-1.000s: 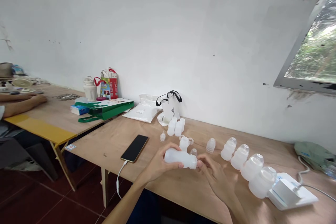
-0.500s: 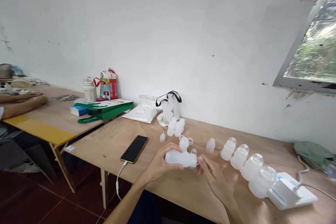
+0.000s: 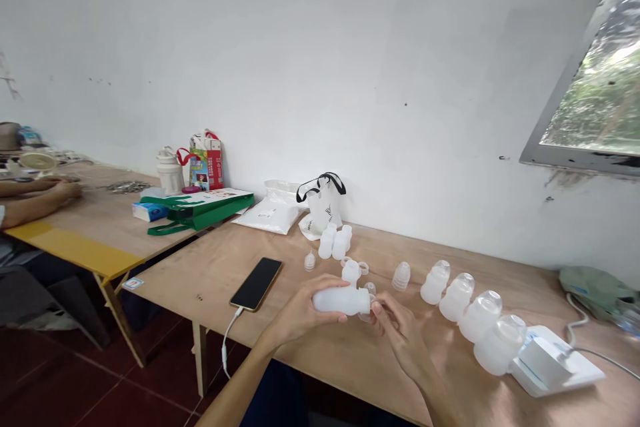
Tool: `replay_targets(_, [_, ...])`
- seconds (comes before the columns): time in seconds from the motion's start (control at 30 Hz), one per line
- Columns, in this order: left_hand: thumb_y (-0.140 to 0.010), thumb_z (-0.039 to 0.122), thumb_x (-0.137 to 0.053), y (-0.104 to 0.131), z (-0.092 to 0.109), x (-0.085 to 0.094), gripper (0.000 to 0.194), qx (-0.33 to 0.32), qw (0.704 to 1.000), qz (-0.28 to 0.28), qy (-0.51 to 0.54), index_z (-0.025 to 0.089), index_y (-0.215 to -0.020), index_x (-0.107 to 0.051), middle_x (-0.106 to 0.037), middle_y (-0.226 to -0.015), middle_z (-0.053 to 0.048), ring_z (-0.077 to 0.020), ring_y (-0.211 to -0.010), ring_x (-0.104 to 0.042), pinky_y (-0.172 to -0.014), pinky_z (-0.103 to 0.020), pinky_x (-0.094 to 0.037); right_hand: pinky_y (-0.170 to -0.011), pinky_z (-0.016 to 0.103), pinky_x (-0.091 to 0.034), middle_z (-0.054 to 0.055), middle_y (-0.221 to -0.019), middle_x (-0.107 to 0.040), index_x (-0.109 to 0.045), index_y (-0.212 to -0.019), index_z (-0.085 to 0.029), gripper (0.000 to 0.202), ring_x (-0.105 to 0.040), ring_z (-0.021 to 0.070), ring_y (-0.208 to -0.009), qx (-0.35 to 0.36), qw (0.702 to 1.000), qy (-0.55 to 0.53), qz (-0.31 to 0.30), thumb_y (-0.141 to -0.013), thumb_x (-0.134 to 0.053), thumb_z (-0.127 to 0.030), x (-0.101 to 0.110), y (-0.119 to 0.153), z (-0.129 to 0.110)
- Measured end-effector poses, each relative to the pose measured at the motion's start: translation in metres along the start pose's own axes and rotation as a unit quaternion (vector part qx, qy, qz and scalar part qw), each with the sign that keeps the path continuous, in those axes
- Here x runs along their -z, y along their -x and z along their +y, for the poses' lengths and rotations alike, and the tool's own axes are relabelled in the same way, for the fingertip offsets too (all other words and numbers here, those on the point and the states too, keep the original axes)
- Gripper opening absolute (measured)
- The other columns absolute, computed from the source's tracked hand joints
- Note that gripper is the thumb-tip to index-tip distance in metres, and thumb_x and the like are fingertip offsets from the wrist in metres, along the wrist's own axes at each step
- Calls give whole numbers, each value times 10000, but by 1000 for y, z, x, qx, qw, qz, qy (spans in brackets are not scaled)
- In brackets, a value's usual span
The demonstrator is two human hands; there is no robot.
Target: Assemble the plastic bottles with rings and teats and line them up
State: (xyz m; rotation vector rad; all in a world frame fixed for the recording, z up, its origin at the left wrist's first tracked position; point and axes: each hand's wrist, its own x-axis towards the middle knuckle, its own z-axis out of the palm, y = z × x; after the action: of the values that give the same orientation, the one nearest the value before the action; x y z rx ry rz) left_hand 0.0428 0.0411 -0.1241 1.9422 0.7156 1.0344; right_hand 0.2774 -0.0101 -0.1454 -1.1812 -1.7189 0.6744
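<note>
While the left grip (image 3: 301, 308) clasps a frosted white plastic bottle (image 3: 337, 301) sideways, right of the flat black phone (image 3: 256, 283), here's the right grip (image 3: 376, 301) at its mouth, its hold too small to tell.

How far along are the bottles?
Done, by the look of it: four covered bottles, domed covers on. In hand: one uncovered bottle in the left hand, right hand at its mouth; the part there is too small to tell. Probably left: uncovered bottles by the white bag, loose rings.
</note>
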Motion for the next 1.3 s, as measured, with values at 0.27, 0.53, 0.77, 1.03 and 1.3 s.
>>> replay_targets(0.27, [-913, 402, -745, 2, -13, 8, 517, -62, 983, -44, -169, 341, -1410, -619, -679, -1344, -69, -282, -1237, -601, -1099, -451, -462, -667, 260, -423, -7, -765, -633, -558, -793, -237, 444, -592, 171, -741, -18, 999, 35, -26, -1031, -430, -590, -3, 1, 2])
replay_targets(0.53, [-1014, 145, -536, -1, -26, 5, 452, -180, 948, 0, -264, 344, -1415, -605, -681, -1316, -59, -250, -1224, -565, -1076, -443, -479, -642, 261, -413, -2, -714, -644, -568, -737, -224, 506, -586, 160, -681, -28, 999, -6, -36, -1029, -425, -612, -9, 0, 8])
replay_targets(0.77, [-952, 321, -679, 0, -15, 5, 403, -108, 972, 58, -202, 302, -1353, -647, -703, -1323, -39, -281, -1217, -625, -1082, -441, -494, -629, 268, -448, 16, -782, -674, -639, -833, -231, 533, -620, 182, -717, -38, 999, -3, -15, -1033, -363, -641, -6, -4, 8])
replay_targets(1.03, [-853, 453, -773, 1, -9, 18, 485, 12, 976, 166, -141, 269, -1286, -657, -718, -1288, -39, -289, -1162, -673, -1007, -394, -530, -833, 388, -529, 55, -1360, -593, -602, -1247, -328, 379, -674, 244, -1024, -68, 974, 214, 33, -1034, -363, -530, -6, -7, 28])
replay_targets(1.3, [-841, 458, -774, 2, -7, 18, 489, 13, 976, 166, -140, 262, -1277, -668, -729, -1251, -44, -293, -1134, -672, -981, -400, -535, -822, 451, -555, 111, -1628, -387, -360, -1569, -326, 560, -552, 356, -1347, -109, 931, 348, -32, -1018, -400, -418, -14, -3, 63])
